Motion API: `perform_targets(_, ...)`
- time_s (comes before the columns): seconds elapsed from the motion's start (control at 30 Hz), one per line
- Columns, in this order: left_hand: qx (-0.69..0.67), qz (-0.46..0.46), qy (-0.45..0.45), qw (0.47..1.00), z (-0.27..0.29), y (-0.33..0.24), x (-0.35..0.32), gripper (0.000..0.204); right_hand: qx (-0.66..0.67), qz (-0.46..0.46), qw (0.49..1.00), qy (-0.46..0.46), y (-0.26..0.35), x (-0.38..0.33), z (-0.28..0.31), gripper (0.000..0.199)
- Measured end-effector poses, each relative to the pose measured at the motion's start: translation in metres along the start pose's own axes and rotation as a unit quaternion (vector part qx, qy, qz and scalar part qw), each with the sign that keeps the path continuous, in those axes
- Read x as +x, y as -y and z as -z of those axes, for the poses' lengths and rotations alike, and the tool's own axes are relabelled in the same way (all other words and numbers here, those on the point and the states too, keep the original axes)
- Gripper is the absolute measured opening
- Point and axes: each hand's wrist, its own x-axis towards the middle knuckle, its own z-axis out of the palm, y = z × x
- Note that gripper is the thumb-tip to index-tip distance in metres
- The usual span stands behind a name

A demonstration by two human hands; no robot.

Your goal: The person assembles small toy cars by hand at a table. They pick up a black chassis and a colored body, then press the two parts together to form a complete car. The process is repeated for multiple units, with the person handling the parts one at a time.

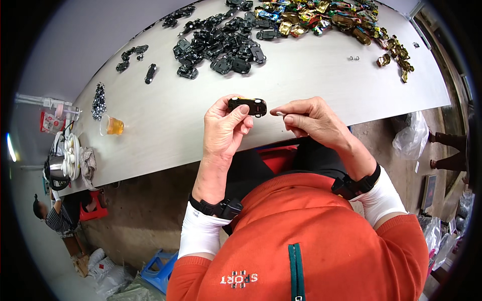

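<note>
The left hand (224, 128) is pinching a small black plastic toy-car chassis with white wheels (247, 106) between thumb and fingers, just above the near edge of the long pale grey table (165, 120), while the right hand (311, 119), at 3 o'clock of the chassis, is closing its fingertips on a tiny white part (279, 114). Bare tabletop is lying open around both hands; a heap of black chassis (221, 47) is sitting at 12 o'clock, shiny coloured toy-car bodies (326, 20) at 1 o'clock, a cup of amber liquid (112, 125) at 9 o'clock.
</note>
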Motion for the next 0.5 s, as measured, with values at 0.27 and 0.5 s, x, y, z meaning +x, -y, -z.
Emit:
perform_targets(0.27, -0.02, 0.021, 0.046, 0.999, 0.012, 0.013, 0.003, 0.015, 0.117, 0.005, 0.992, 0.053, -0.009, 0.009, -0.005, 0.029)
perform_targets(0.5, -0.01, 0.013, 0.037, 0.999, 0.002, 0.012, -0.004, 0.015, 0.089, -0.001, 0.996, 0.03, -0.01, 0.012, -0.011, 0.017)
